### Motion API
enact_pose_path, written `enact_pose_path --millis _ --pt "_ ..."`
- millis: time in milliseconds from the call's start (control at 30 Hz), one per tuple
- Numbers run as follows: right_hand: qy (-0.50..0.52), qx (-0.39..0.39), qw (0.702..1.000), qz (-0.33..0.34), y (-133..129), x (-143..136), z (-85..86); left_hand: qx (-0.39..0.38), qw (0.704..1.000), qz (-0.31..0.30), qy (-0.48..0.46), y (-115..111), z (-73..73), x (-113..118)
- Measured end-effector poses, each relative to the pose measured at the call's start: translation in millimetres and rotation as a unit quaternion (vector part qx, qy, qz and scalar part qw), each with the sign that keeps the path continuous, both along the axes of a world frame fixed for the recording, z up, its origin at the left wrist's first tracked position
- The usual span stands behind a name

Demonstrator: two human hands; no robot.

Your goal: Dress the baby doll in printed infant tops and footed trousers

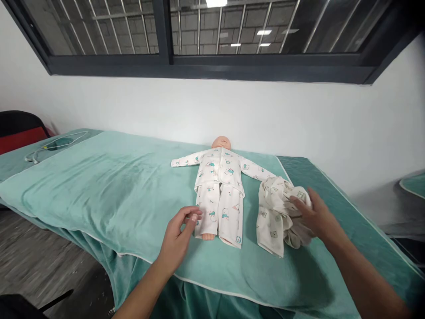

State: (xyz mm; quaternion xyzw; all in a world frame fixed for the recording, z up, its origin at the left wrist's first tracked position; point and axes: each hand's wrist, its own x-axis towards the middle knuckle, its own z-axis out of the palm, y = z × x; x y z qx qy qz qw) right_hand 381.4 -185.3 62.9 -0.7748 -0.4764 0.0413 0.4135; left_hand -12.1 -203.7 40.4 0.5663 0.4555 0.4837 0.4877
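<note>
My left hand [179, 235] hung half-open while, at the right edge of the blanket [133, 190], my right hand [317, 217] gripped patterned baby clothes [271, 217], seemingly light, limp, best held bunched.

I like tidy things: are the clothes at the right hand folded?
Bunched up, not folded: the clothes are all crumpled wrinkles, with the right hand on them.

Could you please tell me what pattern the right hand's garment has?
The garment is off-white with small greyish-brown prints, best seen in the head view.
</note>
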Motion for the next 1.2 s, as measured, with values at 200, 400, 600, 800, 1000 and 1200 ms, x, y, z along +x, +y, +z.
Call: enact_pose_path --millis 200,400,600,800,1000,1200 --pt "0.005 0.132 0.991 0.005 7 -60 35.7 0.054 0.993 0.101 0.038 51 8.0 4" --pt "0.225 0.275 0.929 0.106 98 -158 46.3 0.143 0.983 0.086 0.071 146 32.1 56" --pt "0.369 0.230 0.888 0.148 218 -139 12.3 0.185 0.971 0.022 0.148 258 37.1 106" --pt "0.299 0.130 0.932 0.160 228 -118 -12.9 0.243 0.935 -0.057 0.253 291 23.6 117" --pt "0.199 0.069 0.952 0.223 221 -128 -1.3 0.221 0.934 -0.040 0.278 285 23.0 115" --pt "0.115 0.071 0.956 0.259 222 -127 -2.3 0.212 0.937 -0.040 0.273 285 22.8 115"
